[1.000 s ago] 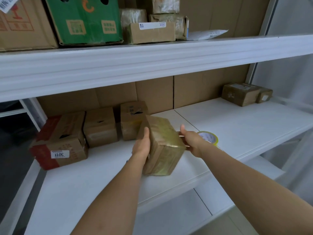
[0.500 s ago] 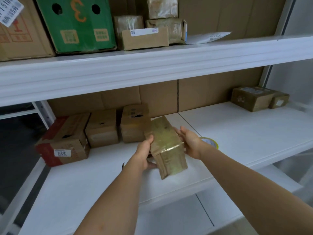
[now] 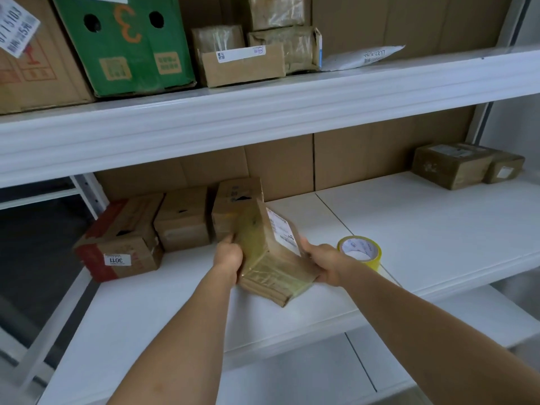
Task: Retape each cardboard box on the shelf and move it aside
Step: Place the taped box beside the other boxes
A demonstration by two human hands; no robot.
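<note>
Cardboard box (image 3: pixel 270 255), the tape-glossed one with a white label on its upper right face, sits between the two hands at the front middle of the lower shelf (image 3: pixel 423 229), tipped so that one bottom edge looks to rest on the board while its far end rises toward the back wall; its long axis runs from the near edge of the shelf away and slightly left, so the hands meet it across its narrow width; the left hand (image 3: pixel 229 257) grips the left side with fingers wrapped out of sight behind it, and the right hand (image 3: pixel 323 263) clasps the right side just under the label, thumb on top; the hands are apart, the box clamped between them, neither free; the roll of yellow tape (image 3: pixel 360 251) lies flat on the shelf just beside the right hand, on its far right, so that hand is plainly the nearer one to reach it; three more brown boxes (image 3: pixel 181 220) stand in a row close behind and left of the held one, the nearest nearly touching its raised end; two taped boxes (image 3: pixel 451 165) sit well apart at the far right back corner, which I would judge to be the set-aside spot, lying rightward of both hands.
</note>
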